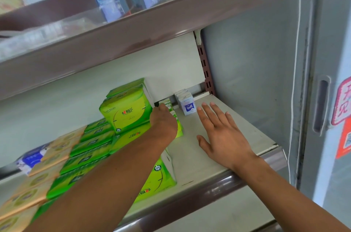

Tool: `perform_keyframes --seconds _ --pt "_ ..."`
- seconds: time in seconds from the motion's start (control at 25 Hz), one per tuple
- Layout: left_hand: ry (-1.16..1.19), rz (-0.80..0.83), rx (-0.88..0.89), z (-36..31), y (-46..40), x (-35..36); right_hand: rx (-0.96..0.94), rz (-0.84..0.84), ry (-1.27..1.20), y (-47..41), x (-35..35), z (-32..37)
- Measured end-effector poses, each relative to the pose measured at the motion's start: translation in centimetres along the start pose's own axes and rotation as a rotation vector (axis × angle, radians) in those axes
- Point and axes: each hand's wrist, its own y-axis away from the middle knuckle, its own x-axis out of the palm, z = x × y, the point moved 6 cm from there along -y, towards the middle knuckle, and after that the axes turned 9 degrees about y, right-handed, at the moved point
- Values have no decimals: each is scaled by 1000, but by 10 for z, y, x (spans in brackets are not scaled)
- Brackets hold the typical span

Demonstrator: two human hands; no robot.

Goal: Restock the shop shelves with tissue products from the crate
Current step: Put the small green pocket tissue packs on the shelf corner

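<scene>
Tissue packs in shiny green plastic wrap sit stacked on the pale flat shelf, and that is where my work is now. My left hand reaches in beside that stack, with its fingers on a row of small green and white tissue packets. I cannot tell if that grip is clamped on a packet or only pushing, since the back of the hand hides the fingers. My right hand is flat and spread apart over the bare part of the shelf, holding nothing. Little white and purple tissue packets stand at the back corner, just beside the green ones. Flat green and orange tissue boxes lie in rows to the left. I do not see the crate. I think the tall green stack could tip if my left arm bumps it, because it leans close to my wrist. The small row could also fall over like dominoes if I push too hard.
</scene>
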Motion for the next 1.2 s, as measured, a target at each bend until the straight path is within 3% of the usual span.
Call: perform_keyframes --seconds 0.96,1.2 --pt "36 -105 -3 -2 2 -1 -21 -3 -57 1 5 -1" --pt "291 -278 -1 13 20 -28 22 -40 -143 0 -5 -4"
